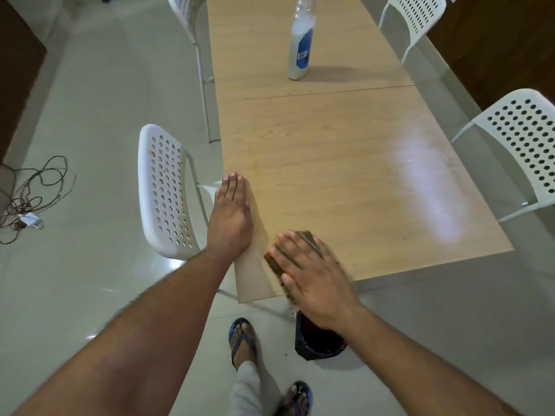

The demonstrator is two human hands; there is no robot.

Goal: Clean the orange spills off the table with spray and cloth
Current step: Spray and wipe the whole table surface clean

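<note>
My right hand [309,274] lies flat with spread fingers on a dark brownish cloth [310,240] near the front edge of the light wooden table [345,163]; the hand hides most of the cloth. My left hand [229,216] rests flat, fingers straight and together, on the table's left edge. A white spray bottle [300,43] with a blue label stands upright far down the table, out of both hands' reach. Faint orange smears [261,163] show on the wood ahead of my left hand.
White perforated chairs stand at the left [163,190], far left [192,22], right [522,145] and far right [414,22]. A dark bin [318,343] sits on the floor under my right wrist. Tangled cables [30,196] lie on the floor at left. My sandalled feet [243,340] are below the table's end.
</note>
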